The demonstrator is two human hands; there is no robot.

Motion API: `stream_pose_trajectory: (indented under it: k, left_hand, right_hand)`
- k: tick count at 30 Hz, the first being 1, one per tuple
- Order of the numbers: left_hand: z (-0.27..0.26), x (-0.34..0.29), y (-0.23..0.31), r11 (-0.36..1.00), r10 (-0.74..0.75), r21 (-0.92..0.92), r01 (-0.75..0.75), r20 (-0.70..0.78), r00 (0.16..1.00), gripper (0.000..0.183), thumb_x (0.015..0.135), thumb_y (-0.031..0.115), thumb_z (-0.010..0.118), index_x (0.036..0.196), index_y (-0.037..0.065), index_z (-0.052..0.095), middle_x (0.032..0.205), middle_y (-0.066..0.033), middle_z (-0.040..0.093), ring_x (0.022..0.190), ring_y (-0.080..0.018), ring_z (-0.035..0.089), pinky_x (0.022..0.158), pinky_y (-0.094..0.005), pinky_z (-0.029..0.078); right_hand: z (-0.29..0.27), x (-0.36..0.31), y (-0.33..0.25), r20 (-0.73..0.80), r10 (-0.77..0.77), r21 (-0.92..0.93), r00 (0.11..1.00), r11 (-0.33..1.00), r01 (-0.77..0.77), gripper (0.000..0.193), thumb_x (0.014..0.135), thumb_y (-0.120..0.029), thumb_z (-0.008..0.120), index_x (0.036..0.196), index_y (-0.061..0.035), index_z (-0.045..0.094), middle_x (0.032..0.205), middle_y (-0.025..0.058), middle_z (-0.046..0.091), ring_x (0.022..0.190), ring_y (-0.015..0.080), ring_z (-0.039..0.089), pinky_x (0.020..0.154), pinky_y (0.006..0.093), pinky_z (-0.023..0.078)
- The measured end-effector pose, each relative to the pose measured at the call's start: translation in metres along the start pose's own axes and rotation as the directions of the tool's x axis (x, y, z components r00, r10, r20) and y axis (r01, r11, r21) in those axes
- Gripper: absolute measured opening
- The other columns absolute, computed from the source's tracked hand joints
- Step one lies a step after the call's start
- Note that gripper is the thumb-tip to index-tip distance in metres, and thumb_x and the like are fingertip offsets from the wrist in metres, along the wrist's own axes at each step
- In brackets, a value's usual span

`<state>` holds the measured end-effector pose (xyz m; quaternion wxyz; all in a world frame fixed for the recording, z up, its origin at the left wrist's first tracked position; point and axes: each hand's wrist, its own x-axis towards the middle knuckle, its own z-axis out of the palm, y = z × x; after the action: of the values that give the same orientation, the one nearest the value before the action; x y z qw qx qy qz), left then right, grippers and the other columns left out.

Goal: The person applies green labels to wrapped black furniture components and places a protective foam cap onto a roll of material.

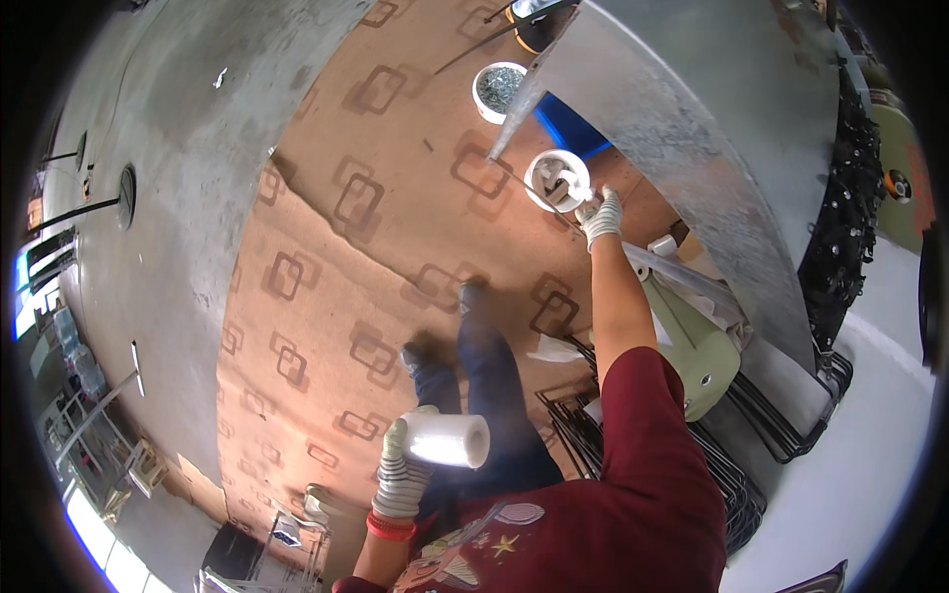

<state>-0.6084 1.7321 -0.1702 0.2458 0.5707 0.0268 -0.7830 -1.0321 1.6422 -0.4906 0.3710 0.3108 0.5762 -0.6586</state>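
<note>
My left hand (397, 465), in a white striped work glove with a red band at the wrist, is closed round a roll of clear plastic film (450, 441). The roll lies sideways above my lap, its hollow core facing right. My right arm is stretched far forward. At its end my gloved right hand (601, 217) is closed beside the right rim of a white bucket (534, 186). A small white piece shows at its fingertips, too small to name. Pale and grey pieces lie inside the bucket.
Another white bucket (481, 91) holds many small metal parts. A blue bin (568, 128) stands beside a large grey metal-topped table (692, 128). Black metal frames (736, 494) and a green chair shell (707, 361) are at my right. Patterned brown sheeting (326, 296) covers the floor.
</note>
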Motion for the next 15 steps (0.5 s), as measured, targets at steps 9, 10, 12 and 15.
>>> stream_pose_trajectory:
  k: [9, 10, 12, 15]
  left_hand:
    - [-0.037, -0.004, 0.006, 0.999, -0.001, -0.042, 0.002, 0.010, 1.000, 0.054, 0.081, 0.044, 0.055, 0.111, -0.001, 0.050, 0.103, -0.0085, 0.055, 0.098, -0.0195, 0.052, 0.089, -0.0323, 0.042]
    - [-0.044, -0.007, 0.006, 0.998, 0.029, -0.049, -0.028, 0.008, 1.000, 0.053, 0.081, 0.042, 0.056, 0.111, -0.001, 0.050, 0.104, -0.0084, 0.055, 0.099, -0.0196, 0.052, 0.089, -0.0329, 0.042]
    - [-0.057, -0.015, 0.013, 0.992, 0.078, -0.100, -0.076, 0.017, 0.997, 0.051, 0.082, 0.040, 0.056, 0.112, 0.000, 0.050, 0.105, -0.0087, 0.055, 0.100, -0.0198, 0.052, 0.090, -0.0331, 0.042]
    - [-0.091, -0.025, 0.023, 0.976, 0.162, -0.143, -0.164, -0.025, 0.986, 0.052, 0.079, 0.043, 0.059, 0.107, 0.000, 0.051, 0.102, -0.0116, 0.057, 0.097, -0.0237, 0.056, 0.088, -0.0360, 0.045]
  right_hand:
    - [-0.064, -0.074, 0.078, 0.170, 0.240, -0.294, 0.956, 0.938, -0.183, 0.016, 0.081, -0.025, 0.059, 0.091, -0.0129, 0.055, 0.085, 0.0045, 0.061, 0.071, 0.0211, 0.061, 0.072, 0.0383, 0.050]
    - [-0.053, -0.131, 0.090, 0.244, 0.304, -0.337, 0.921, 0.917, -0.213, 0.036, 0.085, -0.030, 0.053, 0.111, -0.0054, 0.053, 0.094, 0.0080, 0.058, 0.080, 0.0238, 0.058, 0.078, 0.0410, 0.048]
    - [-0.047, -0.223, 0.105, 0.420, 0.471, -0.430, 0.775, 0.856, -0.287, 0.039, 0.086, -0.028, 0.052, 0.116, -0.0023, 0.051, 0.106, 0.0119, 0.057, 0.092, 0.0240, 0.057, 0.082, 0.0402, 0.049]
    - [-0.047, -0.350, 0.119, 0.643, 0.605, -0.529, 0.470, 0.795, -0.298, 0.039, 0.088, -0.027, 0.051, 0.118, -0.0031, 0.050, 0.120, 0.0130, 0.052, 0.109, 0.0212, 0.052, 0.088, 0.0365, 0.046]
